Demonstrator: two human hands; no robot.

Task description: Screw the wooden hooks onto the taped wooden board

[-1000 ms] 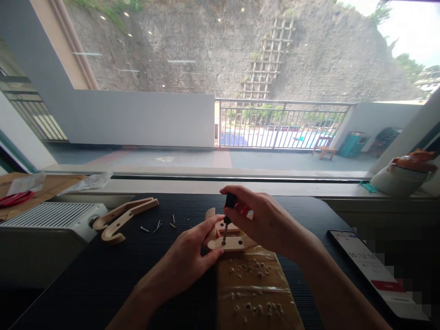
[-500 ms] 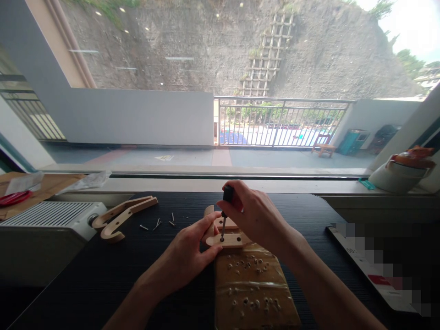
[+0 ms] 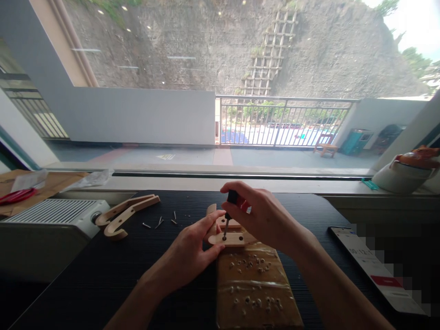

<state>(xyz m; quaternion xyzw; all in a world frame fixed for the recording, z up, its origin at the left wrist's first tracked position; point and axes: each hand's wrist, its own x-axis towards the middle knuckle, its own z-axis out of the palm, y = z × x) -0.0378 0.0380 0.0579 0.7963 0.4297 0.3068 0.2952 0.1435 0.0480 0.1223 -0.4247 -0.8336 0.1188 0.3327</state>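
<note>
Looks like an indoor room, can't tell which kind. Has a black table (image 3: 85, 275) near, radiator (image 3: 65, 211) left, window sill (image 3: 165, 184), railed walkway (image 3: 192, 158) with chair (image 3: 326, 148) far outside.

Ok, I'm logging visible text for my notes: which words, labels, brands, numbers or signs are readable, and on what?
"00:12:1", its end blocked out: phone screen.
Phone's other text: too small or blurred to read.
Triangular floor marking outside: too blurred to read.

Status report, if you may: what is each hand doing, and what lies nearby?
Left hand on wooden piece, at its rounded end. Right hand gripping screwdriver, tip at the piece's left hole. Loose screws lying left, off the taped block.
</note>
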